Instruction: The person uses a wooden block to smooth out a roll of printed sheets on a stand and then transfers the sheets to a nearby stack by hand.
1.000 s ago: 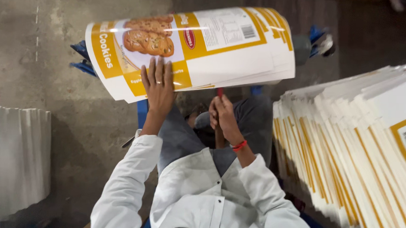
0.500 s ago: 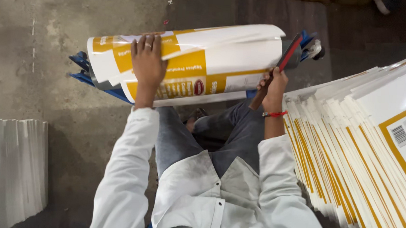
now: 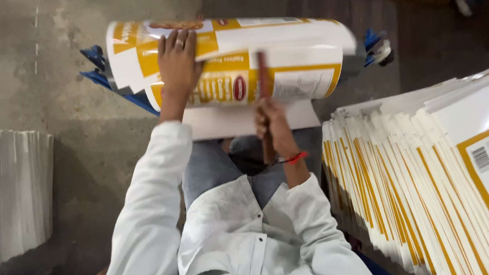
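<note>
At upper centre, the left hand (image 3: 177, 61) lies flat, fingers spread, on a bowed stack of carton sheets (image 3: 232, 59) – the right hand (image 3: 270, 119) is closed round a reddish stick (image 3: 264, 99) laid against it. Fanned sheets (image 3: 420, 186) wait at right – seemingly much left.

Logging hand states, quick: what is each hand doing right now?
Left hand: open, pressed flat on the curled printed sheets.
Right hand: closed around a reddish-brown stick.

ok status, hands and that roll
Left hand flat on printed roll. Right hand grips red stick against it. Carton stack close right.
</note>
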